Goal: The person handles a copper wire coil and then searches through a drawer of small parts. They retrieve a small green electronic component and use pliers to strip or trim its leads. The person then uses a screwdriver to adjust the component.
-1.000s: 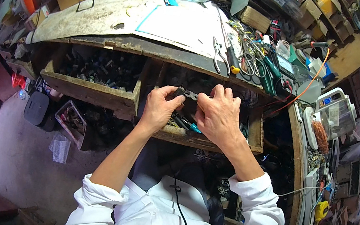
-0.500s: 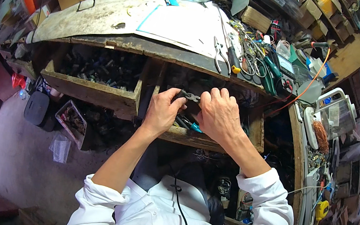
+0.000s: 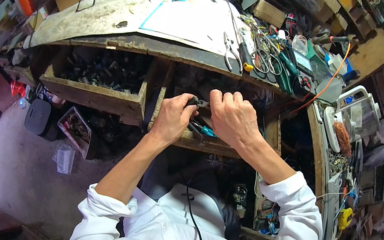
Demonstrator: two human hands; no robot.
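My left hand (image 3: 174, 116) is closed, pinching a small dark piece (image 3: 192, 101) between thumb and fingers. Beside it my right hand (image 3: 235, 119) makes a fist, back of the hand upward. The grey metal jaws of a pair of pliers (image 3: 202, 104) show between both hands, at the dark piece; the handles are hidden by my right fist. Both hands are above an open wooden drawer (image 3: 218, 147). Under them a teal-handled tool (image 3: 207, 131) lies in the drawer, partly covered.
Another open drawer (image 3: 91, 91) on the left holds many small dark parts. On the bench (image 3: 91, 28) lie a white sheet (image 3: 182, 20), pliers (image 3: 231, 53), a screwdriver (image 3: 246, 57) and tangled wires. An orange cable (image 3: 336, 72) hangs right. A black cord (image 3: 193, 225) runs down my shirt.
The view has shifted slightly. My right hand has tilted and moved a little to the left and down, and less of the pliers' jaws shows. My left hand keeps its pinch.
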